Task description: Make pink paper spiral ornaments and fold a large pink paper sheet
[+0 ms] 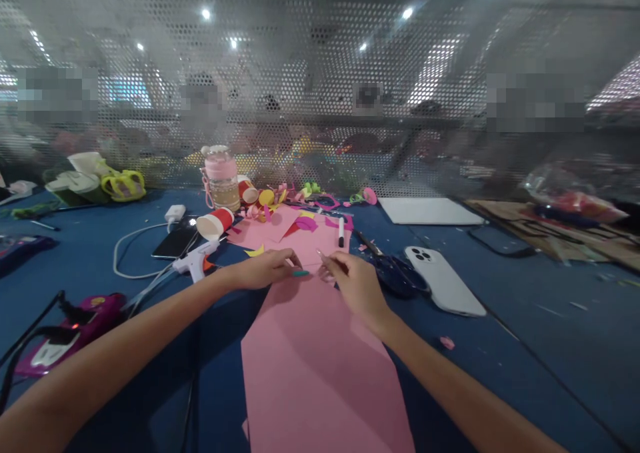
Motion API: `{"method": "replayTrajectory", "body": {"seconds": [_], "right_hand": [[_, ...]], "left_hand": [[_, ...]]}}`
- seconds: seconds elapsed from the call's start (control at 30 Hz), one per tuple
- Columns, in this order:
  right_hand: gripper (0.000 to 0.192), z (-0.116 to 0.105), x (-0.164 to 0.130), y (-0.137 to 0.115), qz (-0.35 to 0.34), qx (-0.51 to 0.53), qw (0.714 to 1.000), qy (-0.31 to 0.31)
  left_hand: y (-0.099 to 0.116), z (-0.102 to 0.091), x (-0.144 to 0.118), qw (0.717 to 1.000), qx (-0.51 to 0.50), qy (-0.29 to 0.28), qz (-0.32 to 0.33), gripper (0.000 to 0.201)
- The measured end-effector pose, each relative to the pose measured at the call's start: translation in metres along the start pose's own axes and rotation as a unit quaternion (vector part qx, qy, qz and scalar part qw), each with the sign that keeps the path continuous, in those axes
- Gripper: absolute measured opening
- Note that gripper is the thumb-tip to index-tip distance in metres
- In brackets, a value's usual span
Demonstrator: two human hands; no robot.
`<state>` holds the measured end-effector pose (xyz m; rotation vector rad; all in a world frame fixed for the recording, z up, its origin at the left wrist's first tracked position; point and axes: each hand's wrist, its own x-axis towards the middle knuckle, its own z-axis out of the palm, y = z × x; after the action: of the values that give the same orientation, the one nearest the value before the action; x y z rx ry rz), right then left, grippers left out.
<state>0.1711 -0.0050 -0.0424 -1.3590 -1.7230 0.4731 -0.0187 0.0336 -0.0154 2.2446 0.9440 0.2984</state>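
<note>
Two hands of mine meet at the far edge of a long pink paper sheet lying on the blue tabletop straight ahead of me. My left hand pinches that edge with fingers bent down onto it; my right hand grasps the same edge just beside it, fingertips closed on the paper. Dark scissors lie close to my right hand, with a white phone beside them. A white glue gun sits near my left hand, a black marker on pink scraps beyond.
</note>
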Motion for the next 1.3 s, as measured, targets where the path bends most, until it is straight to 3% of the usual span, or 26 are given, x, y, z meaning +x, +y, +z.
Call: {"method": "replayTrajectory", "body": {"seconds": [0.13,0.43,0.93,1.3], "right_hand": [[0.038,0.004,-0.003,-0.003,-0.043,-0.088,0.994,0.05],[0.039,0.016,-0.006,-0.001,-0.012,0.017,0.999,0.046],[0.05,0.011,0.0,-0.005,0.061,0.094,0.993,-0.047],[0.045,0.008,0.002,0.0,0.055,0.116,0.986,-0.11]], "left_hand": [[0.001,0.002,0.002,1.0,0.015,0.016,0.005,0.018],[0.002,-0.001,0.003,0.997,-0.053,0.041,-0.024,0.022],[0.002,0.001,0.002,0.996,-0.046,0.07,-0.004,0.019],[0.005,0.002,0.0,0.996,-0.063,0.055,-0.026,0.02]]}}
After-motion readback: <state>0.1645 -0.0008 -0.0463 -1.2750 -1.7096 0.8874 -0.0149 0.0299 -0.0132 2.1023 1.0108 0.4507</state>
